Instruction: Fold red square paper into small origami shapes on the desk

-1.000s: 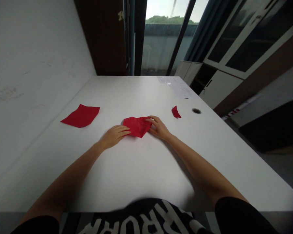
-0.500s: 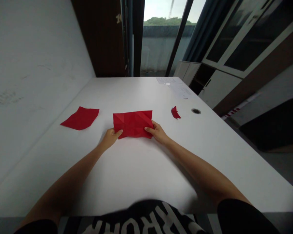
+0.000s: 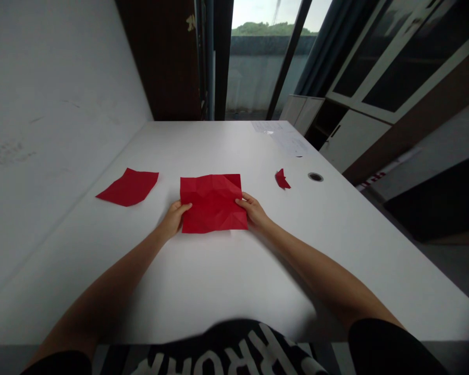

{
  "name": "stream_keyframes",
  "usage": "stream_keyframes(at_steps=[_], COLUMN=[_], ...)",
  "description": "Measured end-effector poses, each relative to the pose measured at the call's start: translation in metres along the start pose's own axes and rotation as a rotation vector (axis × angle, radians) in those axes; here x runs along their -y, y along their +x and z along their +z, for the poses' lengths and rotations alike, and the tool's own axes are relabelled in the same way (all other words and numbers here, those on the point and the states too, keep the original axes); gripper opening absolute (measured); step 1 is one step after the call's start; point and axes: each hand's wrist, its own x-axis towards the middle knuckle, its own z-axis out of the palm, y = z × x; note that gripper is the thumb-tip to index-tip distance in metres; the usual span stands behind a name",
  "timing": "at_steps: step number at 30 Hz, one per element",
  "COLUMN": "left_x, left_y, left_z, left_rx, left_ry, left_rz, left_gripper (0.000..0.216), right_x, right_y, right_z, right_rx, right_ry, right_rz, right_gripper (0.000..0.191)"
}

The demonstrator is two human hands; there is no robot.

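A creased red paper square [image 3: 213, 203] lies spread out in the middle of the white table [image 3: 219, 281]. My left hand [image 3: 172, 219] pinches its left edge, thumb on top. My right hand [image 3: 253, 211] pinches its right edge in the same way. Both forearms reach forward from the near table edge.
A second red sheet [image 3: 128, 186] lies flat at the left, close to the white wall. A small folded red piece [image 3: 282, 179] sits to the right, next to a round cable hole [image 3: 315, 177]. White papers [image 3: 285, 136] lie at the far right corner. Cabinets stand beyond the right edge.
The folded red paper has been opened out, first to a rectangle, now to a full square. Both hands moved apart to its left and right edges.
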Motion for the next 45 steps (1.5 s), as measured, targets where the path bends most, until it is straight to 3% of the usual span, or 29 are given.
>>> stream_keyframes(at_steps=[6, 11, 15, 19, 22, 32, 37, 45], left_x=[-0.008, -0.015, -0.009, -0.003, -0.002, 0.006, 0.012, 0.017], left_y=[0.004, -0.002, 0.0, 0.003, 0.001, -0.002, -0.003, -0.002], left_z=[-0.009, -0.012, -0.008, -0.005, -0.002, 0.007, 0.01, 0.01], left_rx=[0.067, 0.101, 0.039, 0.096, 0.085, 0.024, -0.013, -0.04], left_ry=[-0.057, 0.006, 0.155, 0.237, 0.247, 0.141, 0.124, 0.237], left_rz=[0.059, 0.044, 0.193, 0.249, 0.261, 0.134, -0.006, 0.168], left_gripper=[0.022, 0.021, 0.018, 0.05, 0.056, 0.049, 0.044, 0.037], right_x=[0.0, -0.002, -0.005, -0.008, -0.012, -0.016, -0.015, -0.017], right_y=[0.004, 0.005, 0.006, 0.004, 0.002, 0.0, 0.001, 0.003], right_z=[-0.006, -0.011, -0.011, -0.007, -0.006, -0.002, -0.002, -0.006], right_rx=[-0.041, 0.03, -0.014, -0.017, 0.046, -0.093, -0.14, -0.156], right_ry=[0.037, 0.033, -0.148, -0.307, -0.336, -0.304, -0.253, -0.272], right_rz=[0.017, 0.018, -0.08, -0.177, -0.194, -0.215, -0.219, -0.19], right_gripper=[0.019, 0.006, 0.016, 0.028, 0.046, 0.039, 0.039, 0.04])
